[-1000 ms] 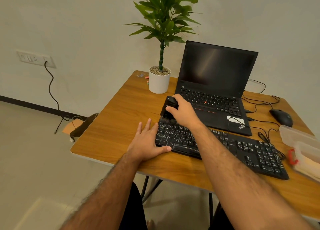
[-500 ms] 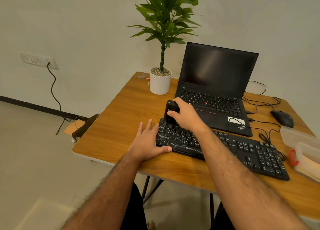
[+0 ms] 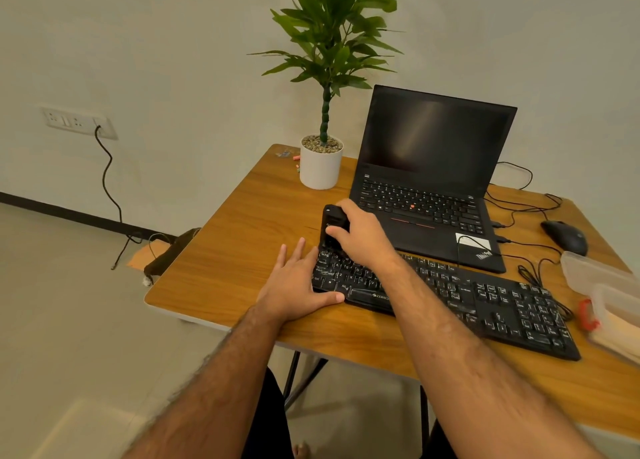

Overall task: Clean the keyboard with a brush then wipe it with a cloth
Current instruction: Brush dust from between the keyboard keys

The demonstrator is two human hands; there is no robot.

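Observation:
A black keyboard point(image 3: 485, 299) lies at an angle on the wooden table point(image 3: 235, 258), in front of the laptop. My right hand point(image 3: 363, 237) is shut on a black brush point(image 3: 330, 223), held upright with its lower end on the keyboard's far left corner. My left hand point(image 3: 298, 285) lies flat on the table with fingers spread, its thumb along the keyboard's front edge and its palm against the left end. My right forearm hides the middle of the keyboard. No cloth is clearly in view.
An open black laptop point(image 3: 433, 181) stands behind the keyboard. A potted plant point(image 3: 320, 164) is at the back left. A mouse point(image 3: 566, 237), loose cables and clear plastic containers point(image 3: 609, 296) sit at the right. The table's left edge is near my left hand.
The brush and my right hand shifted slightly along the keyboard's far left corner. My left hand stayed put at the left end.

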